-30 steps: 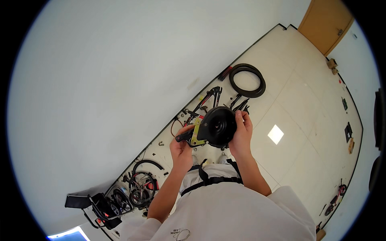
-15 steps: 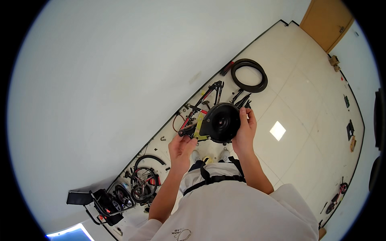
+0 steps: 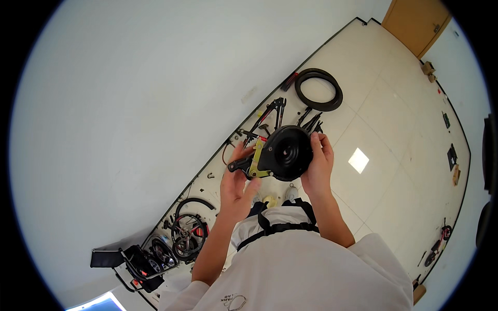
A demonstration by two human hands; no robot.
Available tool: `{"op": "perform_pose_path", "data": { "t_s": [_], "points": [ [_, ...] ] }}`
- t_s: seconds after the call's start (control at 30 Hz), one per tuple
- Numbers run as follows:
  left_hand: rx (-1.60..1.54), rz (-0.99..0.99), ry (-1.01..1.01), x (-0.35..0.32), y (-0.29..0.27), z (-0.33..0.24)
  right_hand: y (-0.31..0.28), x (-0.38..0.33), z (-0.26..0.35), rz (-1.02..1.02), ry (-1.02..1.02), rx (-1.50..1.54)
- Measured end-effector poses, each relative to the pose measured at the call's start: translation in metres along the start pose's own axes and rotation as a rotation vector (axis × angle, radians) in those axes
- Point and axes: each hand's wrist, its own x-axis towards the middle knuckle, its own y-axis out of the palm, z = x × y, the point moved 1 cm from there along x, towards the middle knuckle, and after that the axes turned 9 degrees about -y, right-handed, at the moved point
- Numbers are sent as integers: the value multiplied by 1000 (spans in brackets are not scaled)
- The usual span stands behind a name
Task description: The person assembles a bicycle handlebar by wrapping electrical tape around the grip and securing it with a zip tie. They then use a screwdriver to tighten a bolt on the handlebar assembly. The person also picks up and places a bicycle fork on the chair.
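Note:
Held up in front of my body is a bicycle drum brake, a round black housing with a stepped hollow middle. A yellow-gold metal lever and a black arm stick out from its left side. My right hand grips the housing's right rim, thumb on the near face and fingers round the edge. Around the lever end, my left hand has its fingers spread and its thumb apart below the lever. Its fingertips go partly behind the brake, so whether they touch it is hard to see.
Along the wall lie a black bicycle frame, two stacked tyres and small loose parts. Further left are a wheel and a folding chair with things on it. Boxes and a small bike line the right wall.
My left hand has loosened from the lever end and its fingers have spread. The brake stays in my right hand, slightly raised and turned, showing more of the lever.

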Motion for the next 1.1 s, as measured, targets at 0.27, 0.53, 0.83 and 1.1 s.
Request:
{"op": "perform_pose_path", "data": {
  "t_s": [0.27, 0.53, 0.83, 1.1],
  "points": [
    [156, 162, 167, 15, -10, 0, -6, -24, -18, 171, 237, -38],
    [144, 88, 131, 0, -19, 2, -21, -39, -24, 464, -334, -770],
    [7, 72, 40, -8, -15, 5, 21, -74, 29, 527, -354, -729],
    [111, 121, 34, -10, -17, 8, 43, -92, 30, 842, -245, -628]
  ]
}}
